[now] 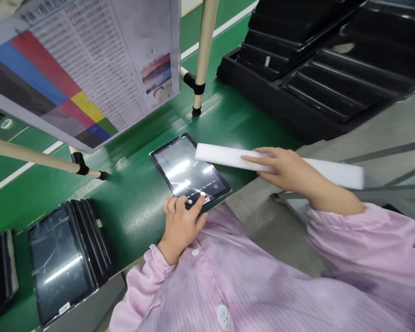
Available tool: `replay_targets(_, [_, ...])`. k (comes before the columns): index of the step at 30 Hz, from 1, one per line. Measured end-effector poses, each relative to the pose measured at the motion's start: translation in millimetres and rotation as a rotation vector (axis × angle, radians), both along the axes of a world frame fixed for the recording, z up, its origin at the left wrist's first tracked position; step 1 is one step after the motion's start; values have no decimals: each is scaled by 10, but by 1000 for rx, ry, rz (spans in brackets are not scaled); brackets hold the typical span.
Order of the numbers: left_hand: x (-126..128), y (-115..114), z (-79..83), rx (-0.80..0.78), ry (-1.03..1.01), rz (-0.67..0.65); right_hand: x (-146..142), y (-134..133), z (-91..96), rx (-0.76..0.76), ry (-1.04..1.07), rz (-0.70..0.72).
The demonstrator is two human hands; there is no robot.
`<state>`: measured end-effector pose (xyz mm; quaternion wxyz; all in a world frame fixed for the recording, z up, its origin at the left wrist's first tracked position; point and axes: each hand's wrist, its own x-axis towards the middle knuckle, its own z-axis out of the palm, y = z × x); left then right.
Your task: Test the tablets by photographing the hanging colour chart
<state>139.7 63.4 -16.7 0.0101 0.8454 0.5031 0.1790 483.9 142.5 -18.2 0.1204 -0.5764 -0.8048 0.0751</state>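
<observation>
A tablet point(183, 161) lies face up on the green bench, its screen lit with what looks like a camera app and glare across the glass. At its near edge is my left hand point(183, 221), index finger stretched onto the lower part of the screen, the other fingers loosely bent and holding nothing. My right hand point(287, 170) grips a long white foam block point(224, 156) from above. The block's far end hangs over the tablet's right side, and its other end point(335, 172) sticks out behind my wrist.
Several tablets point(60, 263) stand stacked at the bench's left. Black trays point(318, 87) fill the back right. A printed colour chart point(90, 69) hangs in front on a cream pipe frame point(204, 46) footed on the green bench point(134, 221). Grey metal rails point(394, 152) are at right.
</observation>
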Motion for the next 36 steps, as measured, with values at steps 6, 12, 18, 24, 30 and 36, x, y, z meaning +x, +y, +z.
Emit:
replay_targets(6, [45, 32, 16, 58, -5, -58, 6, -12, 56, 166, -92, 53])
replay_targets(12, [61, 37, 23, 86, 20, -83, -7, 6, 85, 208, -101, 84])
replay_targets(18, [-111, -45, -78, 116, -111, -114, 23, 12, 56, 208, -90, 99])
replay_targets(24, [-230, -218, -302, 58, -216, 19, 35, 38, 62, 163, -49, 72])
replay_targets(30, [-266, -192, -379, -28, -351, 162, -297, 413, 120, 44, 44, -307])
replay_targets(36, [-211, -126, -351, -283, -367, 220, -796, 352, -79, -260, 416, -93])
